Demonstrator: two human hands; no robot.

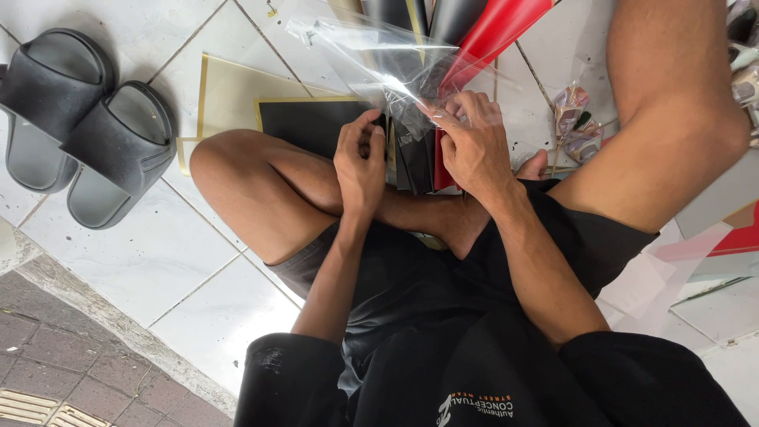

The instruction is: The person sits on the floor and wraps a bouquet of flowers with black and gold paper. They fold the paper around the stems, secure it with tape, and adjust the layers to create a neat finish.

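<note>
Black shirt (474, 379) below, grey slides (87, 119) left, red card (494, 32) beyond fingers (451, 119).

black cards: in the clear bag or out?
Partly in. The black cards show through the clear bag, their lower ends sticking out between the left hand and right hand.

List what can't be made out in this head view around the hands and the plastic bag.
- Dark flat pieces: lower ends hidden behind the left hand and right hand; their number is unclear.
- Clear plastic bag: glare hides its opening.
- Red sheet: cut off by the top edge.
- Small wrappers: too small to identify.
- Grey slides: one is cut by the left edge.
</note>
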